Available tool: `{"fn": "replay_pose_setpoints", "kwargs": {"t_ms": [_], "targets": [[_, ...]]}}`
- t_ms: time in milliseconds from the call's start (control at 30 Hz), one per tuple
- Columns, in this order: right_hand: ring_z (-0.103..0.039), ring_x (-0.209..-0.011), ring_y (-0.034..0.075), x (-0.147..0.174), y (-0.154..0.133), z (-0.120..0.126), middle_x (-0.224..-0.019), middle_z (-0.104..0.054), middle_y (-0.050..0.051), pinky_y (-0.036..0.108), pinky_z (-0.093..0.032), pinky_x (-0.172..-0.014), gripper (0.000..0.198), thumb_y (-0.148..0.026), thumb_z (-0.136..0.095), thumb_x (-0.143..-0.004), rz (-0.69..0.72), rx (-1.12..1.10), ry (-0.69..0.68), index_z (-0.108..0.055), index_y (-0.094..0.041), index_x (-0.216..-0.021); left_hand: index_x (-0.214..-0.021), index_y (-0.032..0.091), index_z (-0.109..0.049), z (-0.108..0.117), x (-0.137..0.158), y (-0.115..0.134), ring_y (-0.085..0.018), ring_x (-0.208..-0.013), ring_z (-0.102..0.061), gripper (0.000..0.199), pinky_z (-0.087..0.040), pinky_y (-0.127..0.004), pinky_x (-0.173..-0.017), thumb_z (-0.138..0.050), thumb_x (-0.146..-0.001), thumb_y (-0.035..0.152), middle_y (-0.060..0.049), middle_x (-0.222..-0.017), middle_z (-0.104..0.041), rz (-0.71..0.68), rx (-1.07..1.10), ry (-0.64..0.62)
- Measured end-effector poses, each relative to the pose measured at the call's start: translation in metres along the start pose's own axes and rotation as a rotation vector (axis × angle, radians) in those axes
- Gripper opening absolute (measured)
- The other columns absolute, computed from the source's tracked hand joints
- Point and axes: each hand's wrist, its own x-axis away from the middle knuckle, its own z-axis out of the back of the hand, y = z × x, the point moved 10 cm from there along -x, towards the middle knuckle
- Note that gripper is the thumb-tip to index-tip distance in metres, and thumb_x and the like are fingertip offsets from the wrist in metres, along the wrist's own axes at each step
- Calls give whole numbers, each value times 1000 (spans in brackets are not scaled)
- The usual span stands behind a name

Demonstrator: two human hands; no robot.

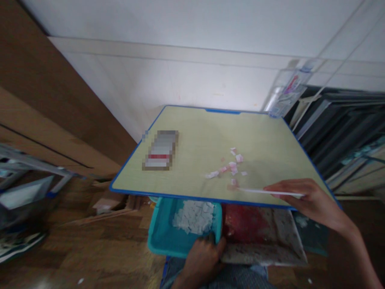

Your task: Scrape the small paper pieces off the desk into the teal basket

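In the head view, my right hand is closed in a pinch around a thin white stick, held low above the front right of the folding table. The stick's left tip meets a small pinkish-white piece. Beyond it lie several small white and pink pieces, loosely strewn. My left hand is below the table edge, fingers curled, at the touching rims of a teal tub and a stained metal tray. What its fingers grip is hidden. White square chips are heaped in the tub.
The yellow table top has a blue edge. A pixelated rectangular object lies on its left. A clear plastic bottle stands at the back right corner, against the wall. Dark flat panels lean at right; cardboard lies on the floor at left.
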Motion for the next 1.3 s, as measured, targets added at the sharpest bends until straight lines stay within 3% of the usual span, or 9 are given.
{"fn": "replay_pose_setpoints", "kwargs": {"t_ms": [500, 767, 967, 1300], "targets": [[-61, -80, 17, 1, 8, 15, -88, -66, 2, 25, -48, -67, 19, -24, -49, -77, -79, -11, 103, -62, -23, -91, -111, 21, -39, 3, 0, -1, -26, -76, -52, 42, -40, -37, -62, -48, -75, 38, -12, -91, -51, 21, 21, -13], [-61, -79, 16, -10, 5, 3, -87, -67, 2, 23, -48, -67, 20, -22, -51, -75, -12, -5, -10, -62, -23, -92, -117, 22, -33, 0, 0, 0, -27, -78, -52, 48, -40, -38, -62, -49, -74, 37, -13, -93, -50, 10, 13, -17], [-61, -77, 15, -16, 0, 12, -85, -67, 5, 23, -47, -66, 19, -22, -49, -76, -3, 25, 9, -64, -17, -88, -113, 21, -37, 2, 0, 0, -26, -76, -52, 45, -40, -36, -61, -51, -73, 36, -12, -90, -51, -1, 22, 13], [-61, -79, 14, -21, -4, 7, -88, -66, 2, 23, -47, -68, 22, -22, -46, -77, 45, 64, -81, -63, -21, -93, -107, 21, -40, 2, 0, 0, -25, -77, -52, 38, -41, -35, -63, -48, -74, 38, -10, -91, -51, 2, 14, -11]]}}
